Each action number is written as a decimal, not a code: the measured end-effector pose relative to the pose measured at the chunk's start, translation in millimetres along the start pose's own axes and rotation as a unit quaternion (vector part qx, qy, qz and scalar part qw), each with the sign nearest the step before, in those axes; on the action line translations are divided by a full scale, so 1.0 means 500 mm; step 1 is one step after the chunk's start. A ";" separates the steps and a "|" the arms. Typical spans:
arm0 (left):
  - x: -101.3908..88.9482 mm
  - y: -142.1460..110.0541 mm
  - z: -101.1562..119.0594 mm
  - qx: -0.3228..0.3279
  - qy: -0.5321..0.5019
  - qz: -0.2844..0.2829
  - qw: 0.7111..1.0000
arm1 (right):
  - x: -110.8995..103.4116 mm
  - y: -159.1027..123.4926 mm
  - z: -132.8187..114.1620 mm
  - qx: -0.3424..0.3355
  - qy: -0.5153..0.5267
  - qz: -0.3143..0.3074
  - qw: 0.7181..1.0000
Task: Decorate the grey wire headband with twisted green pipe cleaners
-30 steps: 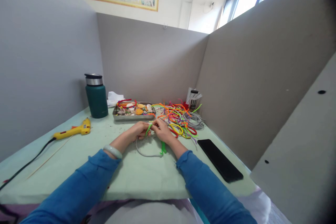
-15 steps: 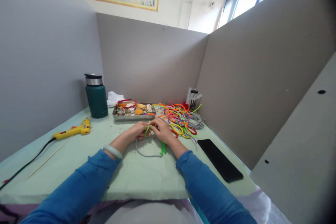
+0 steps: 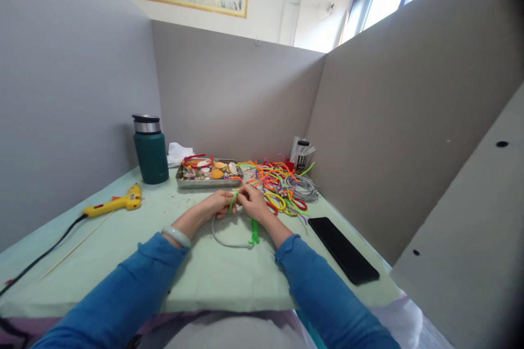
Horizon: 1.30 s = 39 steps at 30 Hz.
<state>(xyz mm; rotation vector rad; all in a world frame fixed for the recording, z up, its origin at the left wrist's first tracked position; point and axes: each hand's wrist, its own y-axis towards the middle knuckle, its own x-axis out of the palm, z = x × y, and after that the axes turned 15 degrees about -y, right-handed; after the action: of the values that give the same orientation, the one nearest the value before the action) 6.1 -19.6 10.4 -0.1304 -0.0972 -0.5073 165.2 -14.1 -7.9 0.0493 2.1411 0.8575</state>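
Observation:
My left hand [image 3: 220, 203] and my right hand [image 3: 252, 203] meet above the middle of the table, fingers closed in a pinch. Between them runs a bright green pipe cleaner [image 3: 233, 203], bent in a loop at the left fingertips, its other end at the right fingertips. Below hangs a grey cord [image 3: 227, 243], curving from under my left hand to a green twisted piece [image 3: 254, 232] beneath my right wrist. My fingers hide where the pipe cleaner and cord meet.
A metal tray [image 3: 208, 184] of shells stands behind my hands, beside a pile of coloured pipe cleaners [image 3: 272, 177] and a grey cord coil [image 3: 303, 190]. At left are a green bottle [image 3: 150, 154] and yellow glue gun [image 3: 112, 205]; at right, a black phone [image 3: 343, 251].
The green loop at my fingertips shifts slightly and now stands more upright. My fingers make small movements; both arms and the things on the table stay in place.

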 end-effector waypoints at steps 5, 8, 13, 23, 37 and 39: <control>0.003 -0.004 0.003 0.003 -0.001 -0.008 1.000 | 0.003 0.002 0.002 0.011 0.028 -0.005 1.000; 0.000 -0.003 0.001 0.005 -0.006 -0.016 1.000 | 0.005 0.003 0.005 0.007 0.039 -0.007 0.999; -0.004 -0.002 -0.001 0.004 0.001 -0.022 1.000 | 0.000 0.001 0.002 -0.020 0.016 0.001 1.000; -0.007 0.001 -0.004 0.012 0.020 -0.017 1.000 | -0.005 0.000 -0.001 -0.060 -0.020 0.016 0.998; -0.009 0.004 -0.005 0.008 0.018 -0.027 0.999 | 0.011 0.006 0.022 0.031 0.070 -0.004 0.997; -0.010 0.005 -0.006 0.010 0.016 -0.029 0.999 | 0.009 0.006 0.020 0.037 0.075 -0.005 0.996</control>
<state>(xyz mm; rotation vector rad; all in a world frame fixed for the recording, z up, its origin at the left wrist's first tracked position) 3.2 -15.6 6.7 -0.1010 -0.0750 -0.5661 168.4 -4.9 -13.6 0.0124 2.3112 0.7989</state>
